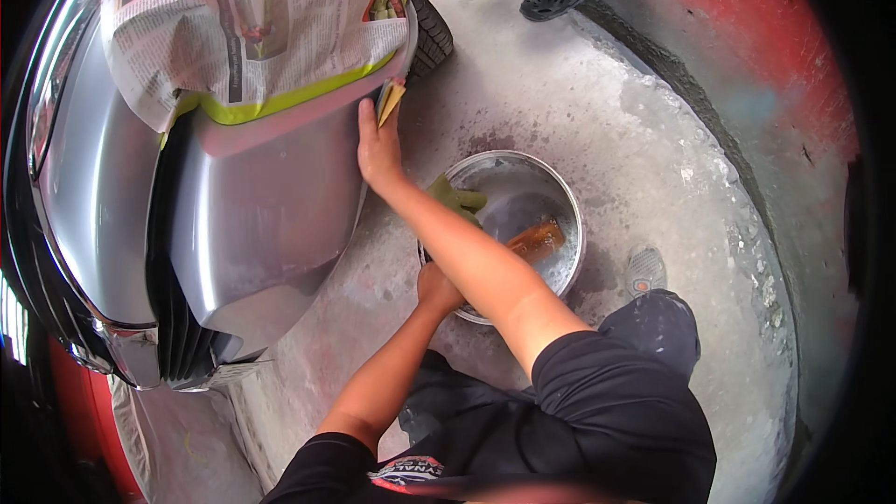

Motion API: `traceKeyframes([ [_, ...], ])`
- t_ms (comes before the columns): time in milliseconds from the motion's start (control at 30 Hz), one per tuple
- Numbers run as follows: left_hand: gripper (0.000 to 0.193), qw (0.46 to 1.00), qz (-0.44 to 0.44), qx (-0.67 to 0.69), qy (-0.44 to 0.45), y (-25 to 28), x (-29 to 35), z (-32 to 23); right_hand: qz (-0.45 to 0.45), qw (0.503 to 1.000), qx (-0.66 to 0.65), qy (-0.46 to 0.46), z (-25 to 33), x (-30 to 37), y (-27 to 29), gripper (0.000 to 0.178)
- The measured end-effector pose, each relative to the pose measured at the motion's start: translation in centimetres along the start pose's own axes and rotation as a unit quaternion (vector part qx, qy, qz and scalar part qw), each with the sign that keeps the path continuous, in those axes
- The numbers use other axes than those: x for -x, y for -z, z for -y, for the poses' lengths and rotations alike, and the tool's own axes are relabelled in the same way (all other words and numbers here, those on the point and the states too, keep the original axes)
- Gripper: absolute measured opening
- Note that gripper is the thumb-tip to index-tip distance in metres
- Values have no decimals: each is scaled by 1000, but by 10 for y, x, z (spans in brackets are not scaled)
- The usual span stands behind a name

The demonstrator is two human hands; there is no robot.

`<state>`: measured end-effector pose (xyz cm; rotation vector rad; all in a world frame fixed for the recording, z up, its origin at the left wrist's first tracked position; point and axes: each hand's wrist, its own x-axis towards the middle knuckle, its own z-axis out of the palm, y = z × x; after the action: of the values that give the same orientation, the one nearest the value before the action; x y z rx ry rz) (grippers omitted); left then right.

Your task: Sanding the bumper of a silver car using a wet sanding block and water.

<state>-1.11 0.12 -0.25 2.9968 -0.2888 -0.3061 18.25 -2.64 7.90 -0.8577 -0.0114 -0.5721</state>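
My right hand [380, 147] reaches to the edge of a silver-grey car panel [271, 196]. Between its fingers is a folded yellow-tan piece [390, 105] that looks like sandpaper, with a dark strip beside it. My left hand [439, 288] is at the near left rim of a round basin [577, 215]; my right forearm crosses over, and the left fingers are hidden. Greyish liquid lies in the basin, along with a wet orange-brown block-like object [537, 241]. An olive-green cloth or glove [455, 196] hangs over the basin's far left rim.
Newspaper [252, 28] edged with lime-green tape [280, 93] covers the panel's upper part. A tyre [429, 35] shows behind it. Another person's sandalled foot [553, 4] rests at the far side. A raised concrete edge [719, 140] curves along the right, beside a red wall [747, 0].
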Motion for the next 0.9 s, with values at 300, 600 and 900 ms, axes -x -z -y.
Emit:
traceKeyframes([
  [300, 36, 997, 60, 38, 5, 5, -16, -5, 98, 989, 112, 4, 27, 104, -6, 69],
  [600, 36, 997, -30, 24, -64, -17, -9, 20, 127, 992, 9, -23, 29, 88, 31, 54],
  [900, 28, 998, -28, 48, -16, 0, -8, 5, 184, 970, -96, -124, 30, 4, 145, 46],
])
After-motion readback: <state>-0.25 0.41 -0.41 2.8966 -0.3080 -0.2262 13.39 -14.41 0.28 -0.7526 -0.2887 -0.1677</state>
